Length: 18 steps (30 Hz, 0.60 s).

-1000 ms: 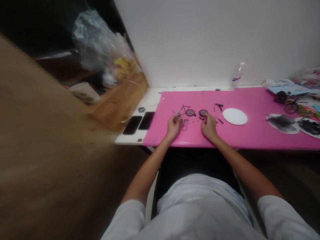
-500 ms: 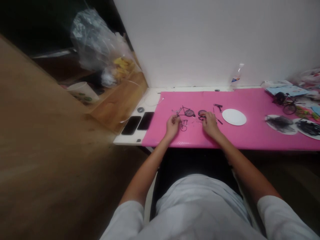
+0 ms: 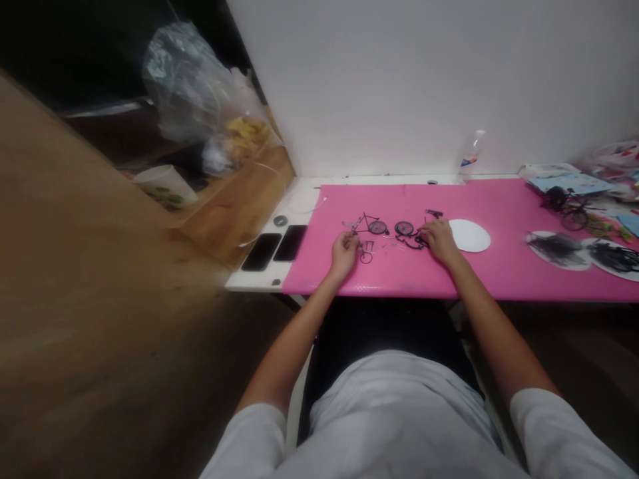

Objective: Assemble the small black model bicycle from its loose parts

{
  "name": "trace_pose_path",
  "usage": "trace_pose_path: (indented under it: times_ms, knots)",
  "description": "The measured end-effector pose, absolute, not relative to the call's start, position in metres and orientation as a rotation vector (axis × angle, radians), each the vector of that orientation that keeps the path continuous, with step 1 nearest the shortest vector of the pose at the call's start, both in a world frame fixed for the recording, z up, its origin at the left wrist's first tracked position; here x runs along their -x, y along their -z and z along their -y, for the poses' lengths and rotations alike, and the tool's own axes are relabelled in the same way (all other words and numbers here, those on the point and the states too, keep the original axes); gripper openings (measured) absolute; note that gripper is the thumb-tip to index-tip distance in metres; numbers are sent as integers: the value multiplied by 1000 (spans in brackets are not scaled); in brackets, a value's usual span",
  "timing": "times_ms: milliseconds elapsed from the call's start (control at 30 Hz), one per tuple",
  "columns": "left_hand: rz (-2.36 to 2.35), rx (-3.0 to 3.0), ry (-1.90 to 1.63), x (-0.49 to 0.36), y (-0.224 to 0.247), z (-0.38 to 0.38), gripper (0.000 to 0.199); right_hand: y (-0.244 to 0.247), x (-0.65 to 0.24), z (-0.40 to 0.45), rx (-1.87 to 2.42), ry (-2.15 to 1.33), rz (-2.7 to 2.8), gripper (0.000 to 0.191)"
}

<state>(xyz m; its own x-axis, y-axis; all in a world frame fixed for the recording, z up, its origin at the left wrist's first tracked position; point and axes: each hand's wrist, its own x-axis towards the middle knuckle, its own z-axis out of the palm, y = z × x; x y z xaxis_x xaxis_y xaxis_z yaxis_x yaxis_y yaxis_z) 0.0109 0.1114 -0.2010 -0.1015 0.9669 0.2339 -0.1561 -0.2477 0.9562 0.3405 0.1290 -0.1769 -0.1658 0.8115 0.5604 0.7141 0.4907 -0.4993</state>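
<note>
Small black model bicycle parts lie on the pink table cover [image 3: 389, 276]. My left hand [image 3: 345, 253] is closed in a pinch at the left of them; what its fingertips hold is too small to make out. Just above it lies a black frame with a wheel [image 3: 378, 227]. A loose wheel [image 3: 403, 228] rests right of that frame, and a thin ring-shaped part [image 3: 366, 257] lies nearer the front edge. My right hand [image 3: 439, 241] reaches down over dark parts beside the white plate [image 3: 470, 236]; its fingertips are blurred.
Two black phones [image 3: 261, 251] lie at the table's left end. A clear bottle [image 3: 470, 156] stands by the wall. On the right are an assembled model bicycle [image 3: 574, 218], two plates with black parts [image 3: 559, 250] and papers [image 3: 569, 181].
My right hand has moved right, away from the loose wheel to beside the white plate, uncovering the wheel and a curved black part. My left hand has stayed nearly in place.
</note>
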Motion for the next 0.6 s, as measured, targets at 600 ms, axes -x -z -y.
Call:
trace_pose_path:
  times_ms: [600]
  knots:
    - [-1042,-1319,-1616,-7,211,-115,29,180,-331,-120,1296,-236,1902,21]
